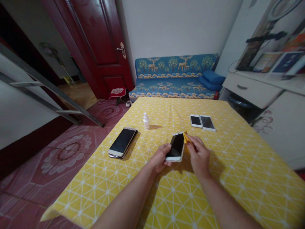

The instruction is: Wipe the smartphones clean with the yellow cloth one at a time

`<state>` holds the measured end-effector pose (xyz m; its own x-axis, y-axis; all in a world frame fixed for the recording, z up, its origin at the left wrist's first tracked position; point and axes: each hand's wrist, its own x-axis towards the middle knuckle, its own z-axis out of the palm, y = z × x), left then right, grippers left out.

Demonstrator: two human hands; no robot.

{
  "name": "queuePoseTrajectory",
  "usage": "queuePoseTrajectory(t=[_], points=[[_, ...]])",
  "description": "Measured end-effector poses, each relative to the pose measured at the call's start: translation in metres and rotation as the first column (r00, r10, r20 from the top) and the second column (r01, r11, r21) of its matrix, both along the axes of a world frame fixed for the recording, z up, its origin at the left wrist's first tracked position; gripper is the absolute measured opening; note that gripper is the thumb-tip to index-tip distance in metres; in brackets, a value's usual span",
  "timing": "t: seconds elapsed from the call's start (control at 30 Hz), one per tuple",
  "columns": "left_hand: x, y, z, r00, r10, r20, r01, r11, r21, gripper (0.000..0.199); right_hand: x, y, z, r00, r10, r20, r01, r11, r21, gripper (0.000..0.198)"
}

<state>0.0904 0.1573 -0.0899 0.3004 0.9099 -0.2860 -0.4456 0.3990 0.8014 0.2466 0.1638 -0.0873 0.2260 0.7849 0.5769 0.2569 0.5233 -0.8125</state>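
A white smartphone (175, 145) with a dark screen is gripped at its lower left side by my left hand (161, 156), the thumb lying over the front edge. My right hand (198, 152) pinches a small yellow cloth (186, 138), which touches the phone's upper right edge. Both hands are above the table, and the phone is tilted with its screen facing up. To the left lies a stack of phones (122, 141), a gold-framed one on top. Beyond the held phone stands a small white dropper bottle (146, 121), upright.
Two white phones (201, 122) lie side by side at the back right of the table. A yellow patterned tablecloth (157, 190) covers the tabletop. Past it are a blue sofa (171, 86), a red door (100, 41), a metal ladder (47, 84) and a white cabinet (281, 117).
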Motion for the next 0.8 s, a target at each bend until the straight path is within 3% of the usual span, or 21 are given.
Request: queuePoseTrajectory(t=[0.13,0.3,0.47,0.7,0.8], points=[[-0.002,0.001,0.003,0.998,0.067,0.023,-0.067,0.998,0.006,0.034,-0.007,-0.005,0.005,0.993,0.115,-0.014,-0.115,0.993,-0.006,0.022],[-0.004,0.002,0.001,0.978,0.039,0.205,-0.041,0.999,0.004,0.031,-0.01,-0.01,0.006,0.982,0.182,-0.048,-0.182,0.983,-0.004,0.022],[-0.006,0.003,0.0,0.959,0.024,0.284,-0.014,0.999,-0.035,0.03,-0.01,-0.015,0.005,0.99,0.138,-0.005,-0.138,0.989,0.049,0.028],[-0.006,0.002,-0.001,0.954,0.033,0.298,-0.024,0.999,-0.033,0.031,-0.008,-0.015,0.008,0.962,0.012,0.274,-0.095,0.951,0.293,0.053],[-0.005,0.003,-0.001,0.948,0.074,0.31,-0.057,0.996,-0.062,0.026,-0.007,-0.014,0.005,0.935,-0.009,0.353,-0.113,0.939,0.324,0.058]])
